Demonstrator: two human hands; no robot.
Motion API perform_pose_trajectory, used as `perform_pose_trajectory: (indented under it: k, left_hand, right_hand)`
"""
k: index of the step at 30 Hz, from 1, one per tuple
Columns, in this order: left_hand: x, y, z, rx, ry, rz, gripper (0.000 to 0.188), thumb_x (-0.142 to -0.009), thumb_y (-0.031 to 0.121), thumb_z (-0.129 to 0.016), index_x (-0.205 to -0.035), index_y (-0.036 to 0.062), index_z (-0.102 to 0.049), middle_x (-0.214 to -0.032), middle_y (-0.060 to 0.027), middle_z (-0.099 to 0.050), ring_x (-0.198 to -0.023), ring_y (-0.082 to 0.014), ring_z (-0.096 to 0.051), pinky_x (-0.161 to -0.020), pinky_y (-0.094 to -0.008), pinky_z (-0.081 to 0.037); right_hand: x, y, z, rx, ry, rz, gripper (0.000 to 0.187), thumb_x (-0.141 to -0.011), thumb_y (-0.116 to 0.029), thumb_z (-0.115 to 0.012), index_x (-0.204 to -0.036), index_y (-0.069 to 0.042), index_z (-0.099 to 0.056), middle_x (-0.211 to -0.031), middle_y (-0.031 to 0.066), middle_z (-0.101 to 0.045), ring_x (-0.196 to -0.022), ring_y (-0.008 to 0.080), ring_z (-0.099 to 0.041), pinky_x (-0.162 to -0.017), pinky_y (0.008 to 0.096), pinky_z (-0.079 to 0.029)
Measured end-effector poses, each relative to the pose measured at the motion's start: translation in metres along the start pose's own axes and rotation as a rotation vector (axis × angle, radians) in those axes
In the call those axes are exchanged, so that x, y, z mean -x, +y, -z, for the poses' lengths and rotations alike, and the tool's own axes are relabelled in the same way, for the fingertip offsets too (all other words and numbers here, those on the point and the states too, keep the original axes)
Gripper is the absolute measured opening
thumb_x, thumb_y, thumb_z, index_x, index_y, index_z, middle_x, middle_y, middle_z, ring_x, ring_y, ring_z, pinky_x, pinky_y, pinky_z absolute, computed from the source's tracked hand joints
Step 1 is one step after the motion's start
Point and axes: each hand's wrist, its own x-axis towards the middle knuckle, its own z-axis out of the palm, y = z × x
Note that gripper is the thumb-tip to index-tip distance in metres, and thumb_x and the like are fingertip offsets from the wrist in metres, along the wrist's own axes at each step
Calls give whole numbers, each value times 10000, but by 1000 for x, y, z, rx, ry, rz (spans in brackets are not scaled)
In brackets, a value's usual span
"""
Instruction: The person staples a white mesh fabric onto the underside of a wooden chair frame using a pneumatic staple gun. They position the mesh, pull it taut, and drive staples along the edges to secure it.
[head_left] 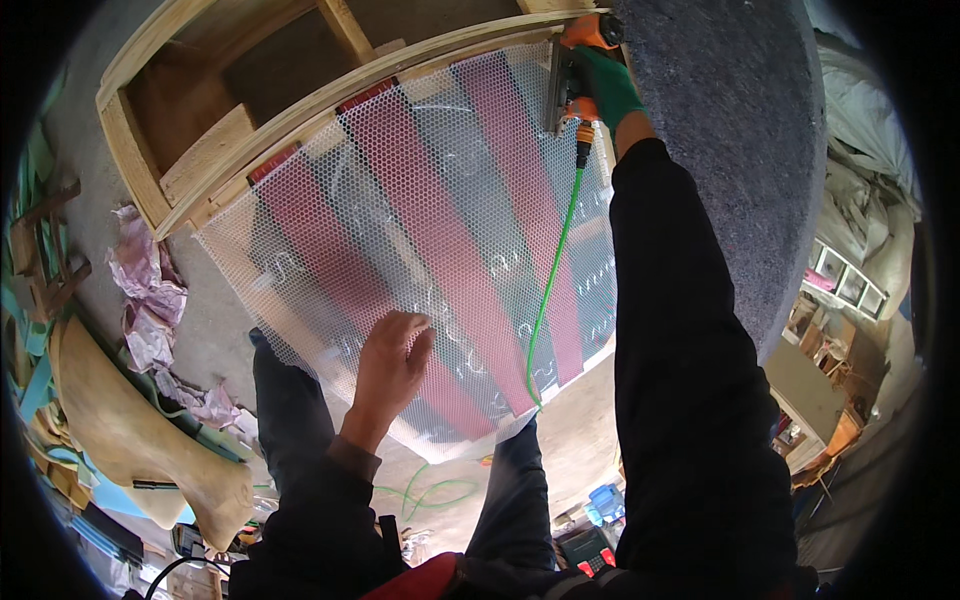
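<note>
My right hand [607, 88], in a green glove, grips an orange and black pneumatic staple gun [566, 90] at the right far corner of a wooden frame [290, 110]. A green air hose [556, 270] runs from the gun toward me. White honeycomb netting [440, 200] is spread over the frame, with wide dark red webbing straps [410, 165] showing through it. My left hand [392, 362] is bare and sits at the near left part of the netting. Its fingers are loosely bent, the thumb apart, with nothing seen in them; whether it touches the netting I cannot tell.
Dark grey fabric padding [740, 150] lies right of the frame. Crumpled pinkish sheeting [150, 290] and a tan foam piece [140, 420] lie at left. Green hose loops [430, 492] cross the floor by my legs. A small white ladder [850, 280] is at far right.
</note>
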Motion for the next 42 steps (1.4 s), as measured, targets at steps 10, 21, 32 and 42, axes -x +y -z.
perform_pose_trajectory:
  k: [10,21,32,42]
  left_hand:
    - [-6,11,8,46,-63,-11,205,-968,126,-700,-1099,-32,-691,-1048,-184,-722,-953,-350,-706,-849,-418,-575]
    - [6,1,14,-43,-36,-76,153,-990,133,-688,-1058,-4,-677,-959,-143,-698,-841,-311,-696,-742,-403,-561]
    - [24,-8,25,-82,-26,-92,143,-991,143,-672,-1009,2,-686,-936,-134,-689,-847,-310,-679,-749,-414,-554]
    - [46,-10,36,-92,-71,-34,181,-989,171,-688,-967,-9,-700,-901,-148,-686,-833,-317,-681,-754,-432,-554]
  right_hand:
    - [33,-7,-18,-91,-200,-59,226,-963,-255,-686,-1048,-49,-722,-797,65,-706,-602,163,-639,-548,313,-523]
    - [79,-2,-83,-137,-327,-34,228,-948,-253,-697,-1024,-39,-719,-767,51,-703,-564,119,-616,-504,282,-503]
    - [132,-10,-156,-200,-347,-100,232,-918,-239,-720,-1011,-26,-716,-751,60,-704,-522,122,-602,-482,287,-507]
    - [183,-19,-216,-120,-419,-100,239,-906,-232,-718,-1010,-17,-721,-757,57,-702,-562,120,-640,-492,292,-512]
